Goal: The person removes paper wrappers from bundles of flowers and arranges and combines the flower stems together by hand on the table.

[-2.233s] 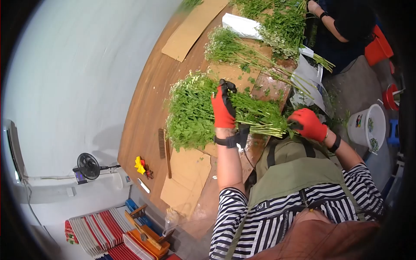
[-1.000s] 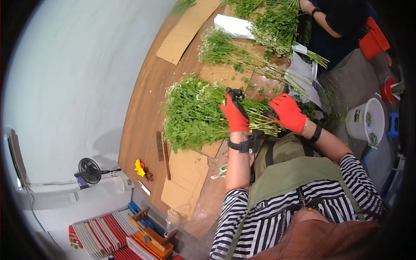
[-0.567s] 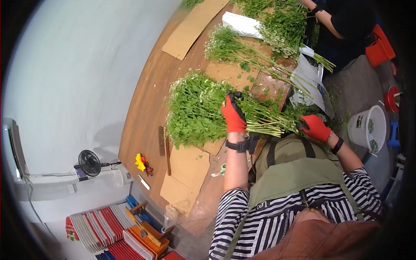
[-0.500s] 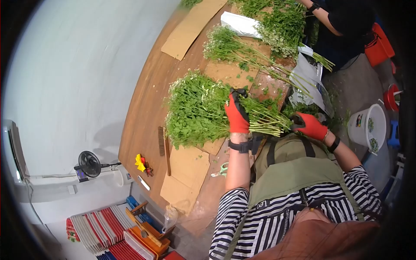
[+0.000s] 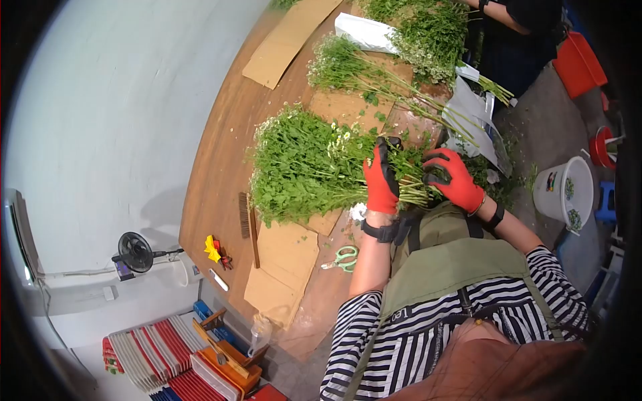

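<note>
A large leafy bunch with small white flowers (image 5: pixel 297 167) lies across the wooden table, its stems pointing right toward the apron. My left hand (image 5: pixel 382 177), in a red and black glove, is wrapped round the stems of this bunch. Just to its right, my right hand (image 5: pixel 456 180), gloved the same way, is by the cut stem ends with its fingers curled and somewhat apart; whether it touches a stem cannot be made out. Behind them lies a thinner bunch of flower stems (image 5: pixel 374 77). Green-handled scissors (image 5: pixel 344 258) rest near my left forearm.
A brush (image 5: pixel 253 230) lies beside cardboard (image 5: pixel 284 267). At the back are white wrapping (image 5: pixel 364 33), more greens (image 5: pixel 431 40) and a co-worker's arm (image 5: pixel 506 15). On the floor at right stand a white bucket (image 5: pixel 548 194) and a red bin (image 5: pixel 579 65).
My left hand has shifted right along the stems, still closed round them. My right hand has moved left and up, closer to my left hand, and its fingers have spread. The scissors show more fully.
</note>
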Demonstrator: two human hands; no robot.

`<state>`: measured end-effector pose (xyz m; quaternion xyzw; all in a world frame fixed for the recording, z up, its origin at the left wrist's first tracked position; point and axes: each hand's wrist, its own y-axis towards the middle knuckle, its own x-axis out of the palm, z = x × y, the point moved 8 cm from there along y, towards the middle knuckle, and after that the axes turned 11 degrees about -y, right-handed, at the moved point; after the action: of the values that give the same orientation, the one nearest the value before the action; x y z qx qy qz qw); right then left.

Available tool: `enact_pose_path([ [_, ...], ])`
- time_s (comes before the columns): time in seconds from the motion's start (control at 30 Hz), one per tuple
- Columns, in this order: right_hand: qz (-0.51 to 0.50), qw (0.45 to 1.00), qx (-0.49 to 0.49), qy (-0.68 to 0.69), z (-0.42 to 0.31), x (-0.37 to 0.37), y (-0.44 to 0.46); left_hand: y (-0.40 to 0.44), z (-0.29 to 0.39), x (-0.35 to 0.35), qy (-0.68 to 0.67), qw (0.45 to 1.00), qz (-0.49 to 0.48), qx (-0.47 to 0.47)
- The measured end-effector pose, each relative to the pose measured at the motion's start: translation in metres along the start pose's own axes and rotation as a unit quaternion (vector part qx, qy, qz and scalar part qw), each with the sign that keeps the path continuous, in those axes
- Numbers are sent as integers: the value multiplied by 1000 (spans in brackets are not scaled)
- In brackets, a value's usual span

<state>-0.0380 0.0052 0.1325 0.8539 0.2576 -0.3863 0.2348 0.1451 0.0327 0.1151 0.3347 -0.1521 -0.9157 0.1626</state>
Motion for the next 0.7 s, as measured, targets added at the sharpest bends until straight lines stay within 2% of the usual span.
enact_pose_path([
  [0.03,1,1000,3,0,2,5,1,-1,-1,-1,0,1000,5,1],
  [0.07,19,987,82,136,21,15,-3,-2,-3,-1,0,1000,9,2],
  [0.1,36,950,157,268,46,33,-12,-2,-5,-2,1,1000,15,4],
  [0.13,51,889,229,394,69,48,-24,-3,-9,-1,-12,999,-1,-32],
  [0.2,49,890,252,378,102,51,-35,-6,-13,-2,-37,993,-32,-106],
  [0.3,23,912,199,358,131,48,-38,-11,-13,2,-43,992,-47,-111],
  [0.33,18,919,190,344,120,44,-39,-18,-16,11,43,997,-57,-31],
  [0.37,-12,946,159,284,99,35,-34,-26,-29,22,-115,987,-27,-109],
  [0.4,-38,967,125,220,78,25,-29,-35,-39,39,-271,945,2,-182],
  [0.43,-58,982,88,158,57,15,-24,-30,-16,32,-303,941,10,-151],
  [0.5,-191,972,115,77,61,30,-33,-18,34,19,-367,926,20,-88],
  [0.53,-199,962,135,128,47,20,-25,-18,54,11,-310,950,21,-8],
  [0.6,-134,980,97,108,94,51,-42,-2,88,6,-313,946,-70,-36],
  [0.63,-102,987,78,97,98,52,-43,3,108,-3,-262,962,-77,21],
  [0.7,-111,988,74,82,112,60,-55,-3,105,3,-218,972,-80,39],
])
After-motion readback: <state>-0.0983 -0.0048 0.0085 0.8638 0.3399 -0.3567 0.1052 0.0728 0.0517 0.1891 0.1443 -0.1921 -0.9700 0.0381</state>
